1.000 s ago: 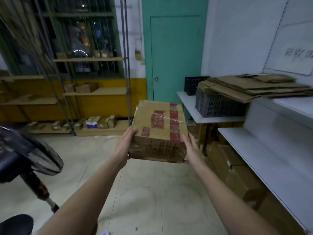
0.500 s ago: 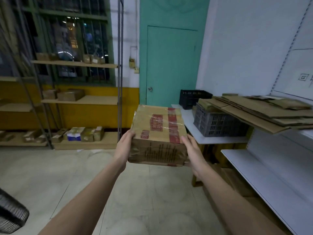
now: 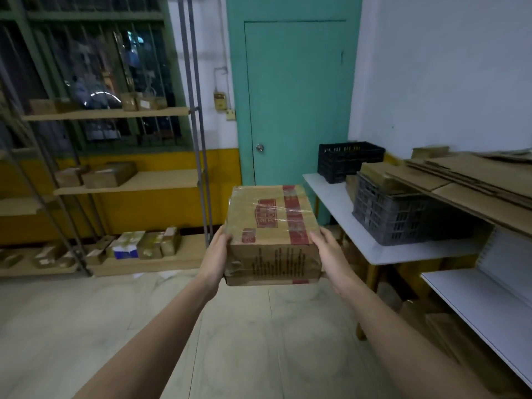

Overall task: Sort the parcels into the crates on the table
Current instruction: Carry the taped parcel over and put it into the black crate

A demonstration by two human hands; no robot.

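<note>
A cardboard parcel (image 3: 272,234), sealed with clear film and red tape, is held in the air at the centre of the view, over the pale floor (image 3: 86,326). It is clasped on its two short sides: the left hand (image 3: 216,256) is pressed against the side at 9 o'clock, with the thumb laid on the top edge, and the right hand (image 3: 331,251) is pressed against the side at 3 o'clock, fingers wrapped along the edge. Both forearms are stretched forward from 6 o'clock.

At 3 o'clock of the parcel a white table (image 3: 371,249) is seen, and a grey crate (image 3: 388,217) is stood on it, with flattened cardboard sheets (image 3: 466,180) laid across its top. A black crate (image 3: 349,161) is set farther back on the same table, at 1 o'clock. A teal door (image 3: 293,105) is seen at 12 o'clock. At 9 o'clock, wooden shelves (image 3: 138,180) are loaded with small boxes (image 3: 146,244); the labels cannot be read.
</note>
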